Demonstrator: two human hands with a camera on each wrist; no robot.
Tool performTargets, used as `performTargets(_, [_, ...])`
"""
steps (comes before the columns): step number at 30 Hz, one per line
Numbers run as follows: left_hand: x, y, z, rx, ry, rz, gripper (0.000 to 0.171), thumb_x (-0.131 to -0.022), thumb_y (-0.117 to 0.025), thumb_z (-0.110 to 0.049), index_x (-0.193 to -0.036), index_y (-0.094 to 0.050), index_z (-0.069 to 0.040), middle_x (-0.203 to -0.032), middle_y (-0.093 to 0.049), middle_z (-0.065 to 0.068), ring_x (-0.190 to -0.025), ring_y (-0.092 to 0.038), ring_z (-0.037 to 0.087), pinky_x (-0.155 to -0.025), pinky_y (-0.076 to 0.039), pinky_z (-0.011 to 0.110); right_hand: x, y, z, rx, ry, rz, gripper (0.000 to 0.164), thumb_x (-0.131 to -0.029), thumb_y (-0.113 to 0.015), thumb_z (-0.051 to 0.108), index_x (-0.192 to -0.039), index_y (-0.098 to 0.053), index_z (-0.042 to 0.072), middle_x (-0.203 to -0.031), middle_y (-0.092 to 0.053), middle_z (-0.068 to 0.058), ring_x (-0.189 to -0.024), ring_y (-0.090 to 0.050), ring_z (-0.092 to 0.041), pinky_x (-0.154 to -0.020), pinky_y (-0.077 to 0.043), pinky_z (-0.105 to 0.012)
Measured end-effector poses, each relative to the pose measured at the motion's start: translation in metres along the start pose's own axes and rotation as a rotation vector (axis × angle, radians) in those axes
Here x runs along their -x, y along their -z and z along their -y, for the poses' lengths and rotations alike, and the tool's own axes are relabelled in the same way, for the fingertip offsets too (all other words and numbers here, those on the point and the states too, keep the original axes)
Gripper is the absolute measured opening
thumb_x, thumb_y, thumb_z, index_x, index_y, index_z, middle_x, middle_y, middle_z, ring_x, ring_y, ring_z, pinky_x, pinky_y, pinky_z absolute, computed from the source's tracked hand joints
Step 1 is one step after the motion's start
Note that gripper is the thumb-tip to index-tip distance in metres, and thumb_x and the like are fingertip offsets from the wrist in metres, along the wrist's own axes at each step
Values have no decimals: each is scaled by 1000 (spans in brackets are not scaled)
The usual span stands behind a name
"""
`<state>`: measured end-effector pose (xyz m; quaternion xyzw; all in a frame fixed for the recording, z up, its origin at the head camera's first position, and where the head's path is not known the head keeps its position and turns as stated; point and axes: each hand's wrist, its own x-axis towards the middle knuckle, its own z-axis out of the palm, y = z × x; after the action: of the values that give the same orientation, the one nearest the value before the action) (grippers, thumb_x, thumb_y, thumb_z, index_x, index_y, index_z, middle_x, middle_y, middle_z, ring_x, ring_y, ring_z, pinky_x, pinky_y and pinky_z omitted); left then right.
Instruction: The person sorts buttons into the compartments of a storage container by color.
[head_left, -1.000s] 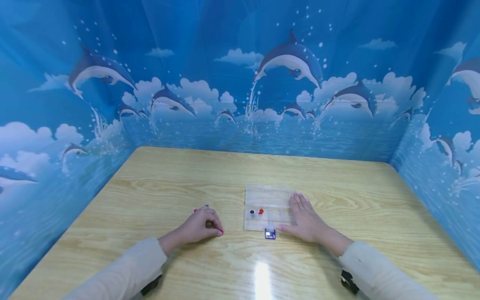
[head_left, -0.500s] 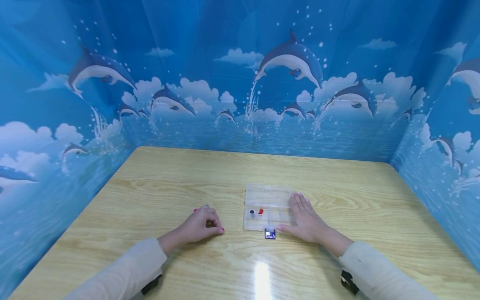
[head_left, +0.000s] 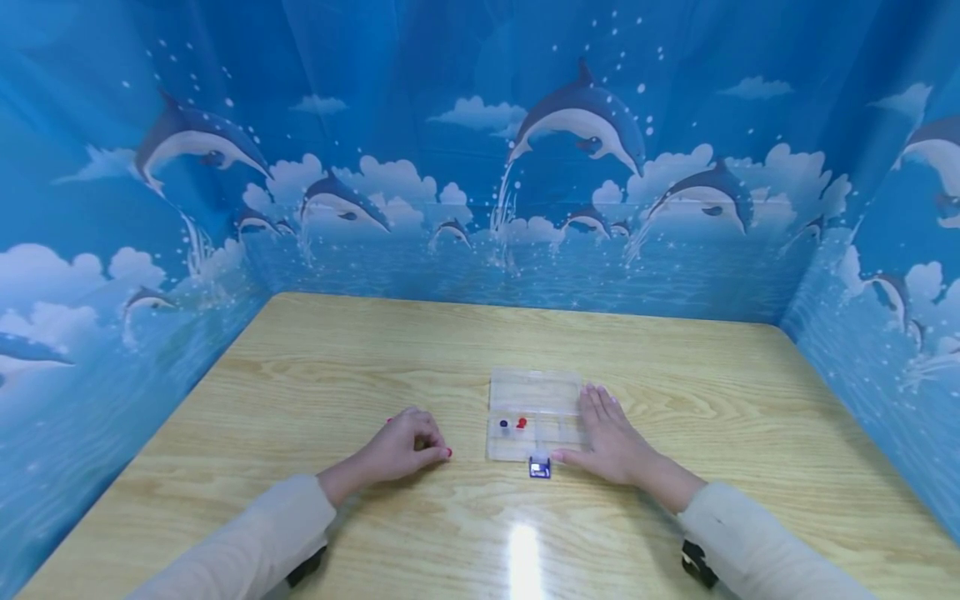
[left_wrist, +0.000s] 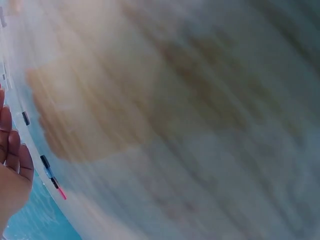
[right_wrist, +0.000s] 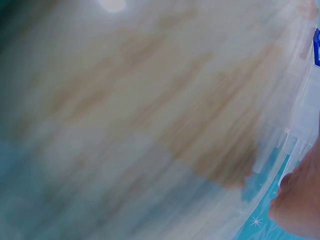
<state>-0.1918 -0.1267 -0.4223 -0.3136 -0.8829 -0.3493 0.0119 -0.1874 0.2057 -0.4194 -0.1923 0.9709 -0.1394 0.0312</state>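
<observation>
Head view: small red piece [head_left: 449, 452], shape too small to tell, was pinched by left hand [head_left: 397, 448], left of open clear box [head_left: 532, 392]. Right hand [head_left: 617, 444] lay fingers straight at box's right side. Red bit [head_left: 522, 423], dark bit [head_left: 504, 424] sat in compartments; blue-edged part [head_left: 540, 468] at front edge.

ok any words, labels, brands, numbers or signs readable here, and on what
None can be read.
Clear box and blue clasp: no lettering made out.
Dolphin backdrop: pictures only.
Red piece pinched by the left hand: too small to tell.
</observation>
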Motion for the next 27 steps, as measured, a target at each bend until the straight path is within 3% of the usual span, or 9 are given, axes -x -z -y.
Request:
performTargets(19, [-7,-2,-7,37,84,3,5,-80,-69,-15,-76,-68,-14,-78,-63,-6,-82,-49,9,-77,-39,23,-1,-3,-3,-15,3,-11,103,-82,-52,63,-141,-14,-13,-150,-9,-31,-140,-7,-45,-114,-10,-54])
performTargets(27, [-12,-3,-10,31,39,-40,5,-79,-69,-10,-73,-69,-11,-77,-65,-3,-83,-51,12,-78,-40,25,-1,-2,-2,-11,-3,-7,103,-83,-52,63,-141,-14,-13,-150,-9,-31,-140,-7,-45,-114,-10,-53])
